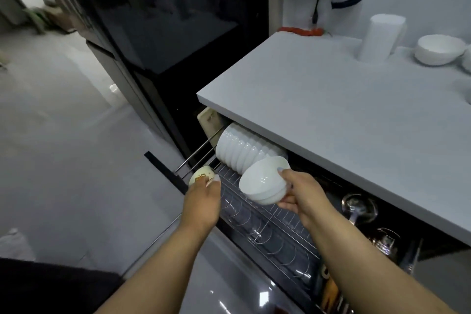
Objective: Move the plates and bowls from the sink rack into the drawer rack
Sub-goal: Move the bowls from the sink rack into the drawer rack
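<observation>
Right grip (297, 194) holds stacked white ceramic bowls (263, 182) over wire drawer rack (270, 227); left grip (204, 195) pinches small patterned bowl (201, 175) at rack's left end.

White bowl stack (262, 181) tilted, held above drawer rack (267, 227). Small patterned bowl (201, 174) at rack's left end. White bowl row (242, 150) on edge at rack's back-left.

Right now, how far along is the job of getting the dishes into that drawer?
Partly done: a row of white bowls already stands in the drawer rack. In hand: the right hand holds stacked white bowls; the left hand holds a small patterned bowl. More bowls wait on the counter; the sink rack is out of view.
</observation>
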{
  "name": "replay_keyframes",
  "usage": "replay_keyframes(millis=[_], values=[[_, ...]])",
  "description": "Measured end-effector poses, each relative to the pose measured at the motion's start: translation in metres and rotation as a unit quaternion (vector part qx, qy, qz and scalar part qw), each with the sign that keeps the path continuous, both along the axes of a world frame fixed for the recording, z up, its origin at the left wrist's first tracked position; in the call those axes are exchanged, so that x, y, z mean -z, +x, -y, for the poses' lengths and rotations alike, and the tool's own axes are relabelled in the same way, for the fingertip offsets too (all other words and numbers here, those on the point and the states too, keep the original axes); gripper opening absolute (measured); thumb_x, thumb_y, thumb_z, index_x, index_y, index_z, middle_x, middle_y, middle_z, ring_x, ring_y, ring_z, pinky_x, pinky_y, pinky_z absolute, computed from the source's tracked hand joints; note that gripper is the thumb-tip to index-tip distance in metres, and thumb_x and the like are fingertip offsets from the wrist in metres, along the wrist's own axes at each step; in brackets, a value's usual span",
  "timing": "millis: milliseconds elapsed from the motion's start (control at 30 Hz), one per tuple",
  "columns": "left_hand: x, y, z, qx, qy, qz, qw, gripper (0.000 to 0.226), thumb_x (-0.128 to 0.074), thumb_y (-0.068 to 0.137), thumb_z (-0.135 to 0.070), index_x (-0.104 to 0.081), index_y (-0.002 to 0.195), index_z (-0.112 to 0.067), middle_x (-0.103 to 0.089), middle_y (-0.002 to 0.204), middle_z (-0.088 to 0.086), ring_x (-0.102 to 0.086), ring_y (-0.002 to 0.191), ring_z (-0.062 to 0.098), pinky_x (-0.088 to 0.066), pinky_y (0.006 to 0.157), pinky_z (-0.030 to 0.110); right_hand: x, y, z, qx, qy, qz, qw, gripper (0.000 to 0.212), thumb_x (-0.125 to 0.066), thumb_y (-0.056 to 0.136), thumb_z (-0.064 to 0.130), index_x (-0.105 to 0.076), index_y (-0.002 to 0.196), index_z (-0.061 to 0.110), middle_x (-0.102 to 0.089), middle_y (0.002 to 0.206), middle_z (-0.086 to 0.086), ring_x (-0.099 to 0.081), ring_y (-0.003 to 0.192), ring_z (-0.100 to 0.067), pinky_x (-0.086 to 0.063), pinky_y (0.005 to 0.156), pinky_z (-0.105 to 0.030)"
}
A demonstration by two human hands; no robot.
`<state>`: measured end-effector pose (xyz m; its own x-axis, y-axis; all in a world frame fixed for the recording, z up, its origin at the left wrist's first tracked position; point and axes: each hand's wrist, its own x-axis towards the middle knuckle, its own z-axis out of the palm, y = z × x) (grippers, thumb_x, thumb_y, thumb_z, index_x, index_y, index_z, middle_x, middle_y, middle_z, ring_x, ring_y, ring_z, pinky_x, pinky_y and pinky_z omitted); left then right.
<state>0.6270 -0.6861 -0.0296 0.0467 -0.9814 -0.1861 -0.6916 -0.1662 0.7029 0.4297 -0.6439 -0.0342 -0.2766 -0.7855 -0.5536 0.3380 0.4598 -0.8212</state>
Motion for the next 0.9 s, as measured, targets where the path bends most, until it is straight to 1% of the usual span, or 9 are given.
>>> replay_keyframes(millis=[67,133,200,333,533,667,733,833,900], values=[[0.012,0.01,0.013,0.007,0.0,0.033,0.999,0.058,-0.032,0.091,-0.053,-0.061,0.115,-0.009,-0.064,0.11,0.014,-0.057,0.102,0.031,-0.047,0.093,0.046,0.012,0.004,0.011,-0.001,0.015,0.009,1.0,0.029,-0.061,0.089,0.033,-0.061,0.106,0.01,-0.065,0.09,-0.01,-0.062,0.068,-0.021,-0.053,0.056,-0.027],[0.022,0.018,0.024,0.013,0.001,0.066,0.998,0.063,-0.029,0.089,-0.06,-0.06,0.115,-0.012,-0.062,0.11,0.011,-0.056,0.102,0.028,-0.047,0.092,0.046,0.023,0.009,0.021,-0.001,0.03,0.012,0.999,0.031,-0.062,0.087,0.034,-0.06,0.107,0.01,-0.064,0.091,-0.01,-0.061,0.064,-0.018,-0.051,0.051,-0.025],[0.03,0.027,0.034,0.018,0.014,0.09,0.996,0.062,-0.031,0.092,-0.059,-0.053,0.126,-0.012,-0.057,0.122,0.011,-0.049,0.114,0.027,-0.044,0.098,0.047,0.035,0.013,0.031,0.003,0.045,0.004,0.999,0.036,-0.065,0.085,0.037,-0.06,0.109,0.009,-0.065,0.097,-0.013,-0.062,0.066,-0.019,-0.05,0.049,-0.024],[0.047,0.047,0.053,0.061,0.016,0.165,0.984,0.068,-0.026,0.095,-0.057,-0.036,0.143,-0.01,-0.034,0.15,0.013,-0.024,0.141,0.028,-0.021,0.118,0.043,0.063,0.028,0.053,0.011,0.074,-0.018,0.997,0.045,-0.069,0.08,0.039,-0.057,0.112,0.009,-0.066,0.103,-0.015,-0.063,0.065,-0.019,-0.05,0.046,-0.022],[0.071,0.087,0.085,0.126,0.024,0.227,0.966,0.07,-0.023,0.097,-0.056,-0.01,0.153,-0.015,-0.004,0.161,0.007,0.002,0.148,0.021,-0.001,0.119,0.041,0.1,0.07,0.093,0.03,0.115,-0.054,0.991,0.046,-0.075,0.075,0.035,-0.052,0.106,0.011,-0.06,0.097,-0.013,-0.058,0.07,-0.024,-0.052,0.047,-0.028],[0.082,0.109,0.107,0.187,0.015,0.267,0.945,0.072,-0.02,0.097,-0.058,-0.002,0.154,-0.017,0.005,0.161,0.004,0.011,0.147,0.019,0.005,0.118,0.042,0.124,0.106,0.121,0.035,0.144,-0.086,0.985,0.052,-0.08,0.062,0.041,-0.053,0.096,0.012,-0.062,0.094,-0.011,-0.065,0.085,-0.032,-0.057,0.076,-0.048],[0.09,0.119,0.118,0.215,-0.003,0.284,0.935,0.073,-0.017,0.096,-0.06,-0.003,0.154,-0.018,0.004,0.161,0.005,0.011,0.147,0.018,0.007,0.117,0.043,0.141,0.119,0.135,0.032,0.151,-0.102,0.983,0.053,-0.08,0.058,0.044,-0.057,0.091,0.009,-0.064,0.088,-0.011,-0.065,0.081,-0.03,-0.056,0.075,-0.048],[0.101,0.127,0.135,0.254,-0.04,0.295,0.92,0.083,-0.002,0.086,-0.067,-0.006,0.153,-0.018,0.0,0.161,0.006,0.011,0.147,0.018,0.012,0.116,0.045,0.177,0.131,0.156,0.02,0.182,-0.125,0.975,0.083,-0.076,0.037,0.057,-0.062,0.099,0.003,-0.068,0.094,-0.015,-0.068,0.082,-0.03,-0.058,0.074,-0.053],[0.105,0.129,0.144,0.277,-0.06,0.289,0.915,0.085,0.002,0.083,-0.066,-0.006,0.153,-0.018,0.0,0.161,0.006,0.012,0.147,0.018,0.016,0.115,0.045,0.201,0.134,0.169,0.01,0.197,-0.14,0.97,0.091,-0.074,0.033,0.057,-0.06,0.104,0.002,-0.067,0.098,-0.016,-0.067,0.085,-0.03,-0.057,0.077,-0.051]])
